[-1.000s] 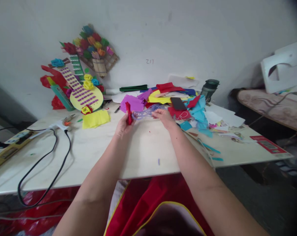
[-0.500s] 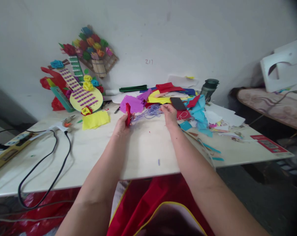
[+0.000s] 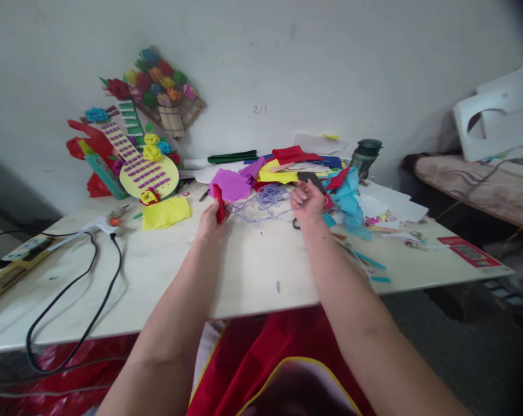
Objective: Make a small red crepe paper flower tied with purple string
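My left hand (image 3: 209, 219) is closed on a folded red paper piece (image 3: 218, 202), held upright over the pale table (image 3: 244, 271). A loose tangle of purple thread (image 3: 265, 199) runs from that piece to the right across the table. My right hand (image 3: 307, 202) is beside the tangle with its fingers curled in a pinch; the thread seems to lead to it, but I cannot make out what it grips. Small scissors (image 3: 296, 222) lie just under the right hand.
Coloured paper sheets (image 3: 296, 167) and a dark phone are heaped behind the hands, with a green bottle (image 3: 365, 156) to the right. A paper guitar (image 3: 135, 164) and flower crafts lean on the wall. A glue gun (image 3: 114, 218), black cable (image 3: 83, 294) and power strip (image 3: 10, 266) lie left.
My right hand has moved right and back from the red piece, drawing the purple thread out into a looser tangle on the table. The left hand has stayed nearly still.
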Demonstrator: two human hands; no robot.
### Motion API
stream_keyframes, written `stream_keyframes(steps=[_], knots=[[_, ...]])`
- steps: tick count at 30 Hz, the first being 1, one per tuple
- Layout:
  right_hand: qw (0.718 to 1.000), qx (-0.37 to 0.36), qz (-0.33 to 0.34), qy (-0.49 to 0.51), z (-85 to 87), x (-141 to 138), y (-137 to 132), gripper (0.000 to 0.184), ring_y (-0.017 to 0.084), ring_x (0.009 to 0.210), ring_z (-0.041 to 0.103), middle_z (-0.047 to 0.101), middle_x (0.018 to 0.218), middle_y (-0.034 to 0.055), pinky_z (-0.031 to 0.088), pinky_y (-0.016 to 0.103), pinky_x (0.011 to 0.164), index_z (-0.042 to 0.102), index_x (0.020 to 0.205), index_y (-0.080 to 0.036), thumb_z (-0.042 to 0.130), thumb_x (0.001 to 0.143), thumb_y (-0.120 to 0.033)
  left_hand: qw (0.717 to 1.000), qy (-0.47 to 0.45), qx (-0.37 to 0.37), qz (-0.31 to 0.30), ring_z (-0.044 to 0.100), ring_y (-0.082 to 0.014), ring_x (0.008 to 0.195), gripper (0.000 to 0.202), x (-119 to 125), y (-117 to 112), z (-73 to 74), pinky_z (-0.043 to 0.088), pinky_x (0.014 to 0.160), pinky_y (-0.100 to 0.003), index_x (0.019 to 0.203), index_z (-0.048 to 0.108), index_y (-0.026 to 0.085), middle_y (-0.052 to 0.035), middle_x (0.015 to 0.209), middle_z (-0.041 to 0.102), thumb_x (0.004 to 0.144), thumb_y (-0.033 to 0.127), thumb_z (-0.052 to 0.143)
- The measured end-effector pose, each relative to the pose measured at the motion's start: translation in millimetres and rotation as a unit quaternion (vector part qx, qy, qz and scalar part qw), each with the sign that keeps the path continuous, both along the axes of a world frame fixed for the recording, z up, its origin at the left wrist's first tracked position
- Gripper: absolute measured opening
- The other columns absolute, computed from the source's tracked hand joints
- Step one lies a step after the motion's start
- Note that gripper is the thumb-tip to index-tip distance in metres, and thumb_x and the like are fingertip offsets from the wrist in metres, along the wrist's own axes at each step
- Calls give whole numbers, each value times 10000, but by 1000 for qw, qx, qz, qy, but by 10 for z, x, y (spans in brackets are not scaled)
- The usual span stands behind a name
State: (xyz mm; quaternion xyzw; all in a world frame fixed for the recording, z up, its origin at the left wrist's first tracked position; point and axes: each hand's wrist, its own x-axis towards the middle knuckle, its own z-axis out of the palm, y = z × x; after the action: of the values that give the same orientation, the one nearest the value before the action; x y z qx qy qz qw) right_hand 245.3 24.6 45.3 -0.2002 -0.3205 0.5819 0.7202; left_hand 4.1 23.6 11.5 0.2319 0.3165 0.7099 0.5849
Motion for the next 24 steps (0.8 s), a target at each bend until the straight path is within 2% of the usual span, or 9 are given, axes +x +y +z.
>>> stream_keyframes(steps=[5,7,9,11,13,15,18,22,24], knots=[[979,-78,-113,-153,-76,43,126,205,59,333,201,305,411,-88,186,206,332,538,643,-184,524,740,-365,997,-70,20,25,600,-82,611,133,-20,-10,49,509,641,-188,799,561,153,-12,651,627,862,145,444],[931,-94,-201,-290,-131,22,174,175,73,379,321,396,432,-66,279,211,391,554,623,-182,571,702,-337,997,-74,29,10,595,-80,597,134,-22,-21,59,497,587,-167,812,560,146,-16,659,622,867,152,438],[857,-52,-242,-451,-188,-55,185,170,109,527,481,548,553,-22,384,232,520,612,652,-180,607,678,-348,997,-73,40,-1,588,-78,586,120,-16,-31,64,487,556,-160,826,561,141,-19,663,616,864,166,450],[792,27,-206,-574,-241,-189,154,231,140,692,558,655,800,15,426,262,657,670,779,-193,616,682,-396,997,-72,39,-4,585,-76,588,105,-7,-39,67,490,564,-161,827,561,145,-14,663,609,859,177,467],[744,110,-118,-648,-290,-347,96,334,140,748,578,651,999,28,431,266,718,671,938,-216,648,664,-406,997,-73,38,-6,586,-73,602,101,-5,-40,66,499,598,-167,815,562,149,-9,665,604,856,179,473],[682,143,-47,-716,-331,-474,42,381,162,809,592,663,967,13,429,267,740,669,973,-249,698,621,-391,996,-74,44,-7,590,-70,623,99,-15,-36,60,503,632,-172,806,566,152,-7,671,602,850,179,482],[605,91,-41,-790,-370,-507,27,123,197,837,607,681,830,20,429,286,741,697,795,-251,642,690,-285,996,-71,61,1,598,-73,659,72,-50,-26,44,493,634,-166,819,578,156,-8,683,606,827,190,515],[582,-63,-173,-792,-399,-290,135,94,256,907,604,672,830,96,422,354,808,683,719,-212,613,689,-156,997,-54,63,-3,593,-76,647,71,-97,-16,19,468,571,-159,822,580,160,-5,691,609,799,222,553],[580,-100,-227,-776,-410,-171,187,91,277,906,602,660,800,127,421,392,824,677,726,-181,617,679,-130,996,-52,68,-8,587,-73,634,70,-110,-14,4,468,578,-164,809,576,160,-1,689,607,791,226,561]])
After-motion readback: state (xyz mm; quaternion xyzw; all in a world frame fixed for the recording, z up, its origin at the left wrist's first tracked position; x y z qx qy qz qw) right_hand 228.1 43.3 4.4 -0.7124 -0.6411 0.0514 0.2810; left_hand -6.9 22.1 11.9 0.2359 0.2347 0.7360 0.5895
